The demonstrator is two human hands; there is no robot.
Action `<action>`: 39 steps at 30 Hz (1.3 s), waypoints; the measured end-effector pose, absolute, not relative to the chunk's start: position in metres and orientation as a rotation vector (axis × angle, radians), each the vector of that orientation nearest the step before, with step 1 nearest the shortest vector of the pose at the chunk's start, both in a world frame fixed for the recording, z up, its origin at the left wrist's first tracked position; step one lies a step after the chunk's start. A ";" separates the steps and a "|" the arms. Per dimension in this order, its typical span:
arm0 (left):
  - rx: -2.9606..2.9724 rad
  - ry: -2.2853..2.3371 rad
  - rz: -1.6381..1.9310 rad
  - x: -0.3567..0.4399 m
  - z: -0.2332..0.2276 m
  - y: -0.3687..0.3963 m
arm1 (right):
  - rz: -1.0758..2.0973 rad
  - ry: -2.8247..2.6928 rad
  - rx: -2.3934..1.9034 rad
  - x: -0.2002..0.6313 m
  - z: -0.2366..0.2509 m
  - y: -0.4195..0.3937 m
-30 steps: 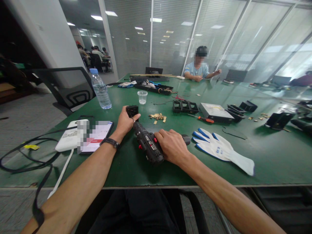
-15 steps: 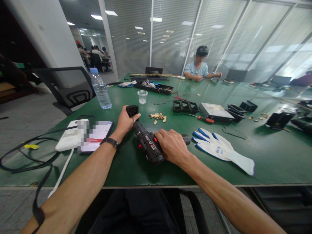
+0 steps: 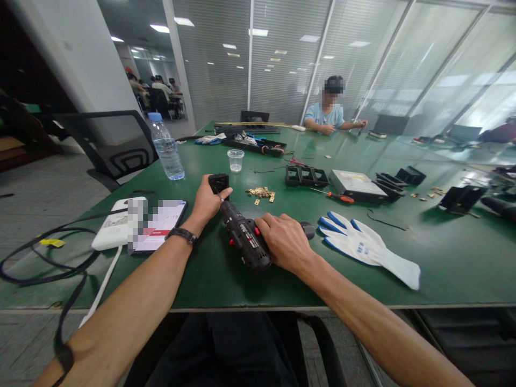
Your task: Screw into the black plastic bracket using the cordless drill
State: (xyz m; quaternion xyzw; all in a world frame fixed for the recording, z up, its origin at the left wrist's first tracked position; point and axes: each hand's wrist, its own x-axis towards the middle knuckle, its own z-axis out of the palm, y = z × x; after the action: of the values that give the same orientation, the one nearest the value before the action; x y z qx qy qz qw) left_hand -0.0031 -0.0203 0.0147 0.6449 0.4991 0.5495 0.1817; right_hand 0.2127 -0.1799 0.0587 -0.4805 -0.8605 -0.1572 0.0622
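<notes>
My right hand (image 3: 284,241) is wrapped round the handle of a black cordless drill (image 3: 245,236) lying on its side, its chuck pointing away and to the left. My left hand (image 3: 206,201) grips a small black plastic frame (image 3: 219,183) at the drill's front end. The thumb lies close to the drill's tip, and the exact contact between bit and frame is hidden. Just right of the frame is a pile of small brass-coloured metal pieces (image 3: 262,193). A white work glove with blue fingertips (image 3: 358,244) lies right of my right hand.
A water bottle (image 3: 169,150) and a clear plastic cup (image 3: 236,160) stand beyond my left hand. A phone (image 3: 165,228) and white power bank (image 3: 116,223) with cables lie left. Farther right are a black three-cell frame (image 3: 306,176), a screwdriver (image 3: 341,198) and a box (image 3: 357,185). A person (image 3: 328,110) sits across the table.
</notes>
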 end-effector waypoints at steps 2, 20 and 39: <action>1.828 1.409 1.546 -0.004 0.014 -0.020 | -0.466 -2.604 -1.459 0.212 0.059 -0.180; 1.795 1.389 1.559 -0.002 0.015 -0.021 | -0.472 -2.610 -1.464 0.212 0.059 -0.179; 1.801 1.386 1.560 -0.003 0.014 -0.021 | -0.468 -2.607 -1.486 0.211 0.059 -0.179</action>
State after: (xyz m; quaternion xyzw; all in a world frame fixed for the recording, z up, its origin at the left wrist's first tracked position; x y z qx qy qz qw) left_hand -0.0025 -0.0211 0.0144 0.6414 0.4935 0.5554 0.1913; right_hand 0.2110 -0.1793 0.0591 -0.4885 -0.8573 -0.1538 0.0522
